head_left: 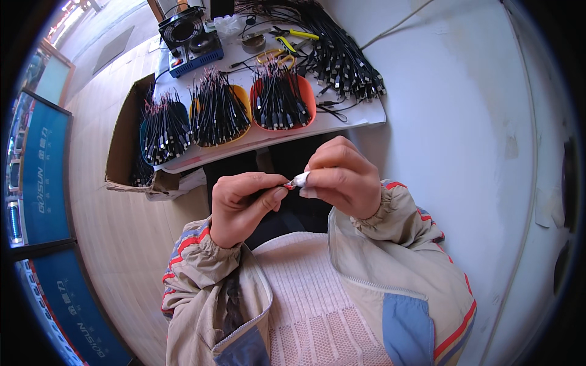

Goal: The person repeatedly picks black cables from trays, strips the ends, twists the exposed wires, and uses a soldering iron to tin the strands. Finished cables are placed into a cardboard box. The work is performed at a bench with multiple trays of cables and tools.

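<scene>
Close together over my lap, both hands meet at a small piece with a red and a silvery part (289,185). My left hand (243,204) pinches its red end between thumb and forefinger. My right hand (347,175) is closed at the other end, where a small white thing (301,179) shows at the fingertips; whether it is a wrap on the finger or a held piece I cannot tell. Beyond my hands, short black cables with bare reddish ends fill a red bin (310,100), a yellow bin (244,97) and a dark blue bin (144,143).
A small fan device (190,43) stands at the back left of the white table (366,116). Yellow-handled pliers (303,35) lie near a big bundle of black cables (342,61). An open cardboard box (125,137) sits at the left. A white wall (452,122) rises on the right.
</scene>
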Demonstrator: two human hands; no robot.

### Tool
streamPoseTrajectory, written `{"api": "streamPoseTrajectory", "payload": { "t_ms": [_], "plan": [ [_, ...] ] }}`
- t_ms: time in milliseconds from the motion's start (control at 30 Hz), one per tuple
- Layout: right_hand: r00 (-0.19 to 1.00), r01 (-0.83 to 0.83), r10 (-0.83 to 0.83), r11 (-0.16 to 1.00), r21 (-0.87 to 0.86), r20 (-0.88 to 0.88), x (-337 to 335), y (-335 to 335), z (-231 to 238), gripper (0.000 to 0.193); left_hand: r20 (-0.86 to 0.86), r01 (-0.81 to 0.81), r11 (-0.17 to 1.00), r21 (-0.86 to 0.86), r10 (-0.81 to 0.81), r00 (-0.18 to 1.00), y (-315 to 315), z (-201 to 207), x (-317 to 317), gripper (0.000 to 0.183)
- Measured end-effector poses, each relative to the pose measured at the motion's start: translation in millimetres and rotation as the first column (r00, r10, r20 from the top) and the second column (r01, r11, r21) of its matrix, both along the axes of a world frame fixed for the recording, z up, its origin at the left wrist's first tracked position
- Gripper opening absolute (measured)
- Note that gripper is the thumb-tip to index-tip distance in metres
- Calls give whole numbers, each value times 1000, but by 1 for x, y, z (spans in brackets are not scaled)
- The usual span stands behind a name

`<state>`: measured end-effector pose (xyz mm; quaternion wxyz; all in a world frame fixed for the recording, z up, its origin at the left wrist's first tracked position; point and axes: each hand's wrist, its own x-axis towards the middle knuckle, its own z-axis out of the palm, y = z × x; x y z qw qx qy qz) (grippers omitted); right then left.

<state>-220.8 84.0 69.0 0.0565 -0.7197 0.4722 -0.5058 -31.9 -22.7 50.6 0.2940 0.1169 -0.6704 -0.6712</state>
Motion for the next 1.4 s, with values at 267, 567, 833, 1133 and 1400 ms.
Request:
{"api": "streamPoseTrajectory", "payload": {
  "t_ms": [267,567,833,1133,1400],
  "plan": [
    [964,129,-138,990,-54,-227,2,-33,4,24,69,-164,955,-249,187,980,-16,15,-8,10],
    [959,-30,-70,937,348,274,-12,-49,8,14,58,-238,870,-431,290,955,-36,21,-11,12],
    [938,-268,209,944,195,276,-23,-71,8,17,44,8,996,88,-12,999,-53,23,-9,13],
    [921,-340,278,915,219,272,-29,-72,18,15,-17,203,912,357,-210,977,-62,24,-17,16],
    [697,-591,99,640,491,710,-26,-67,17,18,21,-102,511,-854,228,973,-46,44,-16,23]
  ]
}}
